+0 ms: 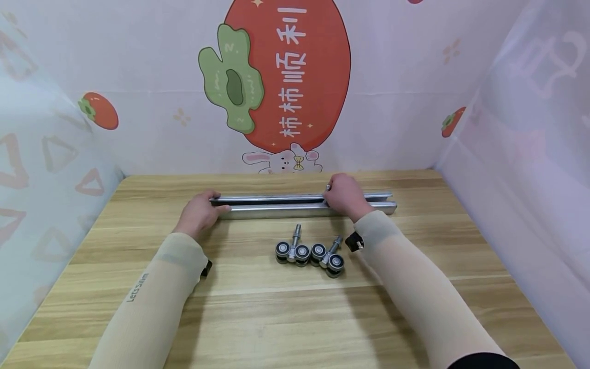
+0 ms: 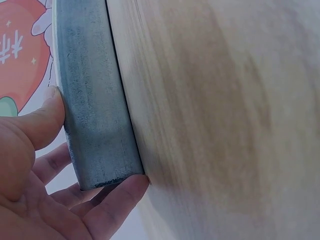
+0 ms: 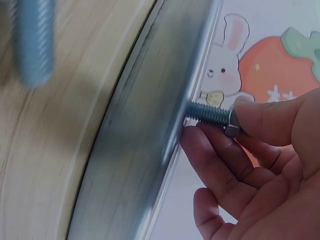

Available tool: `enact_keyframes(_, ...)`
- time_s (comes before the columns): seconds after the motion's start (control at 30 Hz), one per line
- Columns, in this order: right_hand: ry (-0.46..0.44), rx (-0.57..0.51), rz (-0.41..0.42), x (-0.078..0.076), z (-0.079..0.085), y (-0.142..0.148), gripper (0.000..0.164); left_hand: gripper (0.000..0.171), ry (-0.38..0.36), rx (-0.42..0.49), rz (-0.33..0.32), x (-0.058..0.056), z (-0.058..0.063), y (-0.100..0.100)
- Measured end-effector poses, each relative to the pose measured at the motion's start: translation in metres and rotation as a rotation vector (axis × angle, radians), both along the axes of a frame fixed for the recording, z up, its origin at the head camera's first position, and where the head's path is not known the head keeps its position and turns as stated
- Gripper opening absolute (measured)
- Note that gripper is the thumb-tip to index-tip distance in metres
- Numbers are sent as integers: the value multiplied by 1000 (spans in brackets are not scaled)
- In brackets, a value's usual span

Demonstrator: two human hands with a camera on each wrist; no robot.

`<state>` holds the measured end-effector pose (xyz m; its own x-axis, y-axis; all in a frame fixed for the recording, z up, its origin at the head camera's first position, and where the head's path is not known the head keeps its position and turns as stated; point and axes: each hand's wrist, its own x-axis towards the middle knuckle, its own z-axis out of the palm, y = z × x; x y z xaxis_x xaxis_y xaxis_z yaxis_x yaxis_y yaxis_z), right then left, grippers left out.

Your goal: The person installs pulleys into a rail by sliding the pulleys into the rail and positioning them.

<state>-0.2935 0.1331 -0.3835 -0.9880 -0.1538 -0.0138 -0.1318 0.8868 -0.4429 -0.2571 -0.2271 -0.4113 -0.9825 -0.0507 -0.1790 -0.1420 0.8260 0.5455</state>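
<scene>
A long silver metal rail (image 1: pixel 276 211) with a dark slot along its top lies across the back of the wooden table. My left hand (image 1: pixel 198 214) grips its left end; in the left wrist view the thumb presses one edge of the rail (image 2: pixel 97 100) and fingers reach round the end. Near the rail's right part, my right hand (image 1: pixel 344 196) pinches the nut end of a threaded bolt (image 3: pixel 210 114), which stands out from the slotted side. Whatever lies at the bolt's other end is hidden by the rail.
Two roller trolleys (image 1: pixel 292 253) with black-rimmed wheels and threaded bolts lie side by side in front of the rail, left of my right forearm. A blurred bolt (image 3: pixel 34 45) shows in the right wrist view. Printed cloth (image 1: pixel 156 128) walls the table at back and sides.
</scene>
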Motion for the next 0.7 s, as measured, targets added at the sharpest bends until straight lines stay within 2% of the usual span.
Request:
enact_keyframes(0.53,-76,-17,15,-1,3,-52,15,62,3,8,10,1,1,1)
enact_keyframes(0.7,-84,-60,22,2,4,-67,11,62,-3,17,6,2,1,2)
